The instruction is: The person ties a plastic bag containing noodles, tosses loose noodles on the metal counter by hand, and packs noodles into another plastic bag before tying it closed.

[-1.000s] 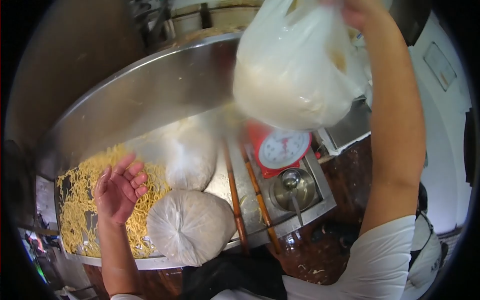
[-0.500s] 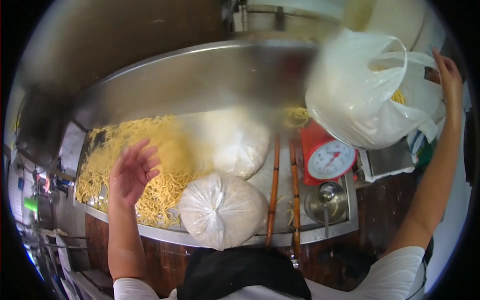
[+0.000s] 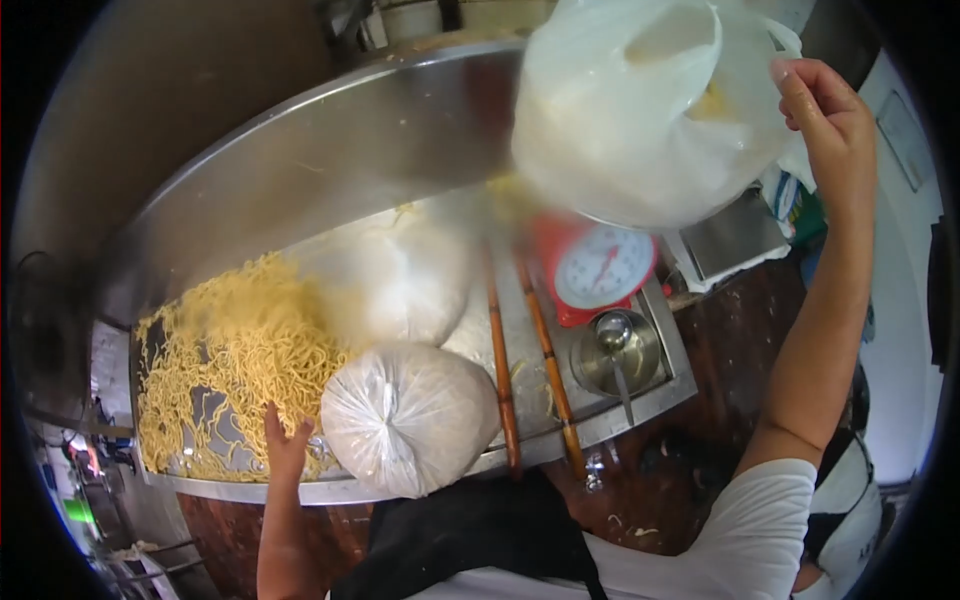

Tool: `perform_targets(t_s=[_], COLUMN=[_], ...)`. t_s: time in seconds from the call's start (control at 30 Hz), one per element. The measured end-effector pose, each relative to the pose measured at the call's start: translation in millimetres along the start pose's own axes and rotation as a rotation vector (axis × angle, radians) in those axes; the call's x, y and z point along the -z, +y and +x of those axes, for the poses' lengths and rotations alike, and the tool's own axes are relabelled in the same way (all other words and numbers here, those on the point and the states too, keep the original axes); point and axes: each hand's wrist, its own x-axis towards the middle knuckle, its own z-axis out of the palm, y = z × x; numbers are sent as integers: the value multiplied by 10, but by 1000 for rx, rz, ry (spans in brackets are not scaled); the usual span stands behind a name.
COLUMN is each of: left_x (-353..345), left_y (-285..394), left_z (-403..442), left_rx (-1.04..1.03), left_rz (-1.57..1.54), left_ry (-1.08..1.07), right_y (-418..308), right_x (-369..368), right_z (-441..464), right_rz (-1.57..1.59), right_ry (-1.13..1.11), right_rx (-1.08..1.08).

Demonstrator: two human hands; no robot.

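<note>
My right hand [image 3: 828, 105] is closed, its fingers pinching the edge of a large white plastic bag [image 3: 620, 130] at the upper right. Some yellow shows through the bag's opening. The bag rests on top of a red dial scale [image 3: 603, 268]. Low at the left, my left hand [image 3: 287, 445] has thumb and fingers apart and holds nothing. It is over the near edge of a heap of yellow noodles [image 3: 260, 350], beside a tied clear bag [image 3: 415, 415] with pale contents. Lens smears blur part of the heap.
A second tied bag [image 3: 410, 290] stands behind the first on the metal tray [image 3: 345, 490]. Two bamboo poles [image 3: 502, 370] lie across it, near a metal bowl [image 3: 597, 370] with a ladle [image 3: 622, 375] in it. A raised metal wall [image 3: 290, 160] runs along the back.
The view has shifted. My left hand has dropped from above the noodles to the heap's near edge. My right hand now pinches the white bag's edge, nearer the middle of the view.
</note>
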Motion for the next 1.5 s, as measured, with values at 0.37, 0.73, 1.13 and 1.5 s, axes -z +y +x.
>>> perform_targets(t_s=[0.37,0.73,1.13,1.5], left_x=[-431,932,1820,699], left_y=[-314,-1585,128,4164], left_z=[102,2413,1133,584], left_rx=[-182,217,431,-1258], left_rz=[414,873,419,178], left_ry=[-40,-352,-666,-364], right_y=[299,1068,1051,317], right_x=[-100,38,-918,-681], right_z=[-139,372,611,708], right_rz=[-44,-517,-62,-131], right_ry=[-118,-37,-450,-594], right_rx=[-193,359,-95,-163])
